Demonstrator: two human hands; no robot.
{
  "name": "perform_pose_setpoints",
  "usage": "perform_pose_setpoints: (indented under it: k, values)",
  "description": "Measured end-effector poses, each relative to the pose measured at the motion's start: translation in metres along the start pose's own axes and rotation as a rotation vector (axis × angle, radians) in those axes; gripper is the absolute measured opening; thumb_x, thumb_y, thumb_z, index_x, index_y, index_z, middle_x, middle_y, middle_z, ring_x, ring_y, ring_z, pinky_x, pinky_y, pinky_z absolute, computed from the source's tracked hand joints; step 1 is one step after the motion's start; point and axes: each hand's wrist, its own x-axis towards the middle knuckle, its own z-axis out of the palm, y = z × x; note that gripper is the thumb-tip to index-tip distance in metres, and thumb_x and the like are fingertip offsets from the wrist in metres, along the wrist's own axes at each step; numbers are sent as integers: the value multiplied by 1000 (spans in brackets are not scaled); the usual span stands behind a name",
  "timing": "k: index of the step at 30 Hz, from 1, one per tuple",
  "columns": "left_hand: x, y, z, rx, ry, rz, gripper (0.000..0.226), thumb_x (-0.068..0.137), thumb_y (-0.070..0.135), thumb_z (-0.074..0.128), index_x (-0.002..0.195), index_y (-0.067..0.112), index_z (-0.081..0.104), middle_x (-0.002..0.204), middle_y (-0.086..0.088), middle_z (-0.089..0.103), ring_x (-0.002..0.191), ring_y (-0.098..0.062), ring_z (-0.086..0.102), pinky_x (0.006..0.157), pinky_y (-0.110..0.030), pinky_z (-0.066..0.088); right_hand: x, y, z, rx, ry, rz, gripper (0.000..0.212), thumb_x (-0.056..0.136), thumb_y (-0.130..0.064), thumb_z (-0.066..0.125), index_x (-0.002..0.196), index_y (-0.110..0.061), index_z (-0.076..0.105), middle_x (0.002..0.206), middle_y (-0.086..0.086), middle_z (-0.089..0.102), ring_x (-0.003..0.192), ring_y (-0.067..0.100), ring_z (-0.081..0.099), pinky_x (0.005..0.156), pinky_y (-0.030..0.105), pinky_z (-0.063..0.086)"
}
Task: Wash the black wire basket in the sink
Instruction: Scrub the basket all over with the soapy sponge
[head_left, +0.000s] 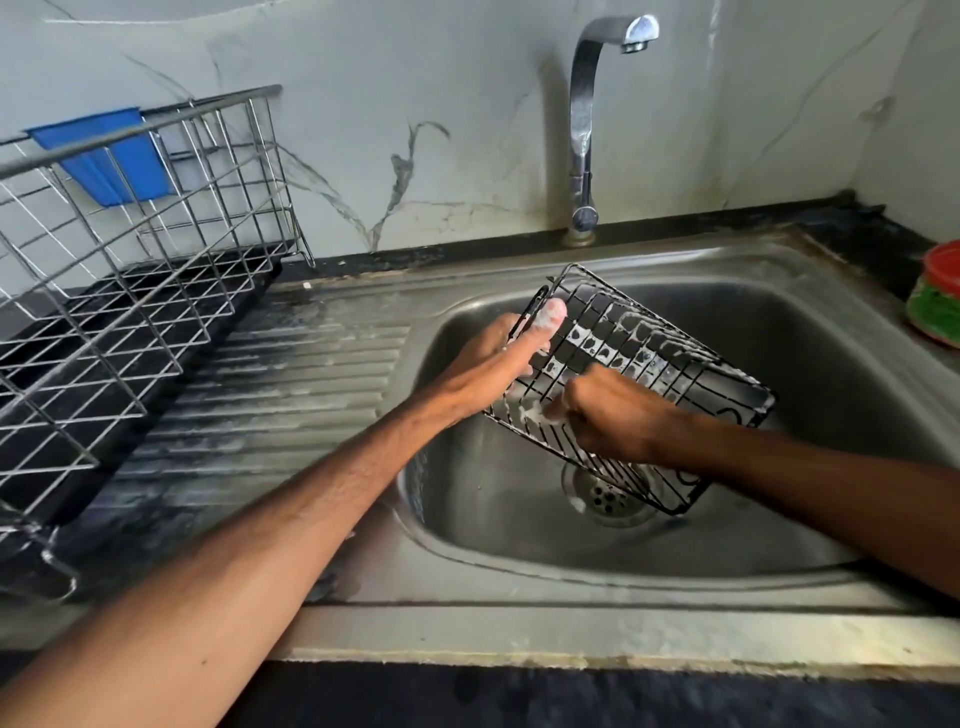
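We scrub the basket (649, 364) as it hangs tilted inside the sink (675, 587), its low corner just above the drain (608, 499) and its high corner toward the sink's back edge. To do this well, we hold it steady, work wire by wire, and turn it so each face gets soap before rinsing. Our left hand (498, 364) grips the left rim, with the sudsy thumb straight along it. Our right hand (613, 415) curls against the wires. Blur hides whether it pinches a scrubber.
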Motion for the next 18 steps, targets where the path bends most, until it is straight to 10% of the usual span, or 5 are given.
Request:
perform_pose_setpoints:
  k: [5,14,18]
  values:
    - [2,0,5,2,74,21,62,85,86,40,104,30,62,97,14,67,88,-4,63,84,-30,48,14,-30,-17,248,302,36,37,83,5,62,108,-16,79,100,1,78,64,4,70,67,14,58]
    - [-6,7,2,15,35,-27,68,100,66,42,151,21,38,122,20,43,99,0,53,58,-4,41,-9,-25,-18,-154,-76,-147,28,91,3,57,105,-11,77,80,9,73,62,18,64,59,23,48]
    - [-6,6,1,50,27,-34,69,104,64,39,157,21,31,123,18,39,101,2,51,92,-18,39,-17,-9,-16,-136,-267,-97,48,89,1,59,57,-30,42,59,-12,43,56,2,50,53,14,34]
